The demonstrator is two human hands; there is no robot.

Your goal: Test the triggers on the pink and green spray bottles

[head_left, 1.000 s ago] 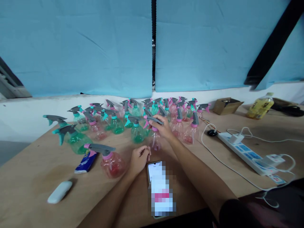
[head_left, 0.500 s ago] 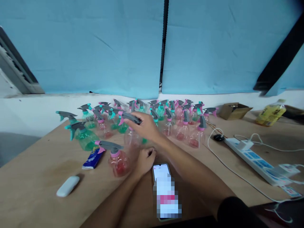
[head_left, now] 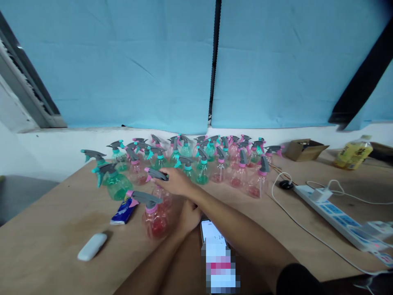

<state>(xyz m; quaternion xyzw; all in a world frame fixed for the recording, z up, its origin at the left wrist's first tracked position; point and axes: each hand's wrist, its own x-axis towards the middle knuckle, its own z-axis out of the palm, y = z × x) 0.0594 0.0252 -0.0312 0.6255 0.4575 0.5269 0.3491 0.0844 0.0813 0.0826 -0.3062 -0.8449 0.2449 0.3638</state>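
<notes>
My right hand [head_left: 176, 181] is closed around the grey spray head of a clear pink spray bottle [head_left: 162, 198]. The bottle is upright, its pink nozzle pointing left; my hand covers part of its neck. Close in front of it stands another pink spray bottle [head_left: 156, 223] with a red tint at its base. My left hand [head_left: 189, 216] is curled closed by the table, partly behind my right forearm, with nothing visible in it. Just right of it lies a lit phone [head_left: 211, 229]. A green spray bottle [head_left: 118, 186] stands to the left of the held one.
Several pink and green spray bottles [head_left: 202, 172] crowd the back of the table. At left lie a blue packet [head_left: 123, 212] and a white oval case [head_left: 92, 246]. A power strip [head_left: 333, 215] with cables, a cardboard box [head_left: 305, 150] and a yellow-labelled bottle [head_left: 353, 153] occupy the right.
My right hand has brought the pink spray bottle nearer and to the left, lower toward the table, beside the front pink one. My left hand stays curled. The view has shifted slightly.
</notes>
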